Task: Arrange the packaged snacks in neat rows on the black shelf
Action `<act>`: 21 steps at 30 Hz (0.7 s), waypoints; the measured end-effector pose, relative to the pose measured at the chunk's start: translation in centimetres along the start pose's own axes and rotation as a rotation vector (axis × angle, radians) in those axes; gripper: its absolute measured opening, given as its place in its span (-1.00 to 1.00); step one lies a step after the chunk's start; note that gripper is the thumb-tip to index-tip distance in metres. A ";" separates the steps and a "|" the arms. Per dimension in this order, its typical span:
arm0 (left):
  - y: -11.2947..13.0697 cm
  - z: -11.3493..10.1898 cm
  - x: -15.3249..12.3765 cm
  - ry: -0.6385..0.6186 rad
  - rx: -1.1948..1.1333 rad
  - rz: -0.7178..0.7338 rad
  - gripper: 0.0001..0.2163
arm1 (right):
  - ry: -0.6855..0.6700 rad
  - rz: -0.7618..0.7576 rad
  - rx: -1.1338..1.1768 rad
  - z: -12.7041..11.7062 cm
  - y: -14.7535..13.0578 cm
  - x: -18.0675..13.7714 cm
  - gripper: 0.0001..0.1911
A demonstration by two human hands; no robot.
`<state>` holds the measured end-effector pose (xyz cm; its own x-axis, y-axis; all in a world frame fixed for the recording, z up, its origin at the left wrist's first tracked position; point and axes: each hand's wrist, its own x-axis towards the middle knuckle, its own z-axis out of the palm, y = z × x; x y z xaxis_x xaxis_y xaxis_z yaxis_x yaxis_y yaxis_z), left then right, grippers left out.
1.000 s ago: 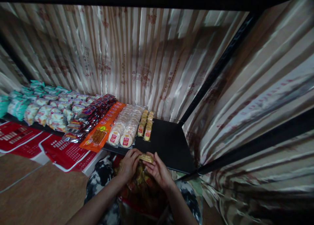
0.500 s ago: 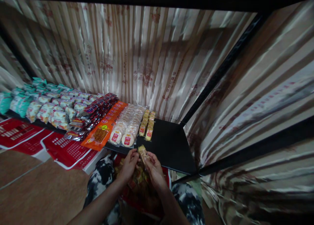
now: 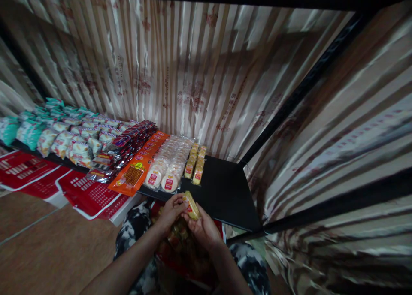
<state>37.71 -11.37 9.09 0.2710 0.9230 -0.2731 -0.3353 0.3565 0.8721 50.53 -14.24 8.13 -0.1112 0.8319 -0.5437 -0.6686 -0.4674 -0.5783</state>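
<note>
A small yellow snack packet (image 3: 192,205) with a red label is held up between my hands, over the front edge of the black shelf (image 3: 222,192). My right hand (image 3: 206,228) grips it from the right and below. The fingers of my left hand (image 3: 173,211) are closed against its left side. Below my hands, a red container between my knees holds several similar yellow packets (image 3: 180,239), partly hidden by my arms. Two short columns of matching yellow packets (image 3: 198,170) stand on the shelf just beyond.
Left along the shelf lie clear-wrapped round crackers (image 3: 169,181), an orange packet (image 3: 131,177), dark red packets (image 3: 128,145), white packets (image 3: 79,151) and teal packets (image 3: 30,132). Red baskets (image 3: 88,196) sit beneath. Black posts (image 3: 299,89) and a curtain (image 3: 193,63) enclose the shelf.
The yellow packet has been turned, so its red-labelled face now shows. My right hand has rolled outward and lies lower around it. The view has shifted slightly.
</note>
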 end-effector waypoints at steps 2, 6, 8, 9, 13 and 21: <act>0.1 -0.1 0.3 0.002 0.009 -0.009 -0.49 | 0.048 -0.084 -0.135 -0.2 0.2 0.1 -0.65; 0.5 -0.3 0.6 -0.026 0.081 0.025 -0.53 | 0.202 -0.282 -0.371 -0.4 0.1 0.3 -0.59; 0.7 -0.3 0.8 -0.029 0.118 0.051 -0.56 | 0.182 -0.326 -0.413 0.0 -0.1 0.2 -0.55; 0.7 -0.2 0.9 -0.026 0.129 0.059 -0.58 | 0.160 -0.351 -0.411 0.3 -0.2 0.1 -0.54; 0.5 -0.2 2.0 0.049 0.164 0.102 -0.63 | 0.069 -0.409 -0.404 1.1 -0.4 0.3 -0.51; 0.9 0.3 3.7 0.212 0.527 0.263 -0.74 | 0.235 -0.589 -0.712 -0.3 -1.2 4.2 -0.64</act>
<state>38.69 -7.67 8.99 0.0369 0.9981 -0.0494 0.1385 0.0439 0.9894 51.12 -10.23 6.35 0.3033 0.9465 -0.1101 0.0436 -0.1293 -0.9907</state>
